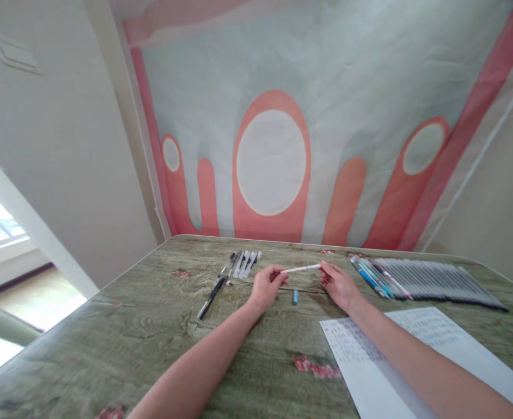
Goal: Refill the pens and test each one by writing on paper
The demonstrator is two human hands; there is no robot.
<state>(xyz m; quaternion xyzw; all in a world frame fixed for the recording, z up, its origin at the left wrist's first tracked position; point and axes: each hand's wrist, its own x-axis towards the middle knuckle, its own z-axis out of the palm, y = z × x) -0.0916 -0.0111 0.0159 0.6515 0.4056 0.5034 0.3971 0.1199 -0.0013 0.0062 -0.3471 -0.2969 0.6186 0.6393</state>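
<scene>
A slim white pen (300,269) is held level above the table between both hands. My left hand (267,286) pinches its left end, and my right hand (338,285) grips its right end with thumb and fingers. Just below the pen, a small blue cap (295,297) lies on the wood-patterned table (248,355). To the left of my left hand lie a black pen (211,298) and a small group of clear pens or caps (246,264).
Several grey refills or pens (440,280) lie in a row at the right, with blue, teal and pink pens (372,278) at their left end. A sheet with writing (417,355) is under my right forearm. Behind the table hangs a pink-and-grey patterned covering (335,75).
</scene>
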